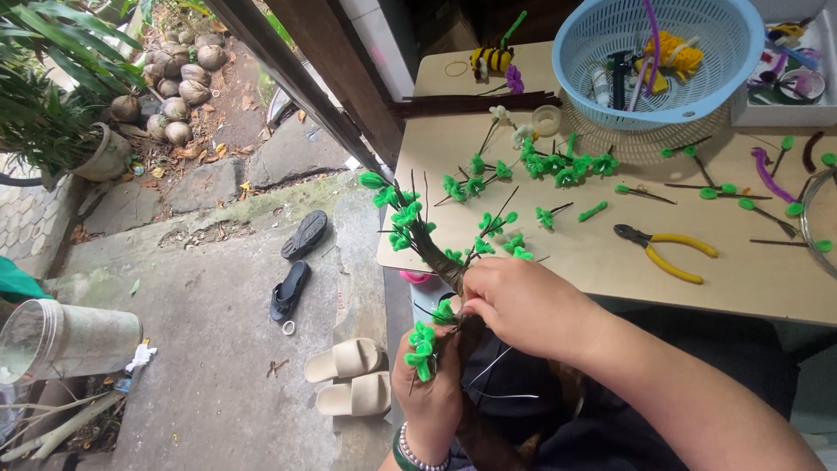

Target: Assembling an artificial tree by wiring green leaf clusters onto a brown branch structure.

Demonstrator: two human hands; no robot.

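Head view, hands: the left hand (429, 384) (beaded bracelet at the wrist) is closed round the lower trunk of a small brown wire-and-pipe-cleaner tree with green leaf tufts (418, 231), a green sprig poking out between its fingers. The right hand (521, 305) comes in from the right, fingers curled and pinched on the trunk just above the left hand.
Head view, tree: it tilts up and away from the hands, its crown over the near left corner of the pale wooden table (593, 253); thin loose wires hang below the hands.
Head view, table top: loose green-tipped brown stems (558, 166) lie scattered across the middle; yellow-handled pliers (667, 249) rest to the right of them, apart from both hands.
Head view, far edge: a light blue plastic basket (658, 57) holds yellow and purple craft bits; a striped yellow-and-black pipe-cleaner bee (491, 58) sits left of it.
Head view, ground: beige slides (349, 375) and dark sandals (296, 262) on concrete.
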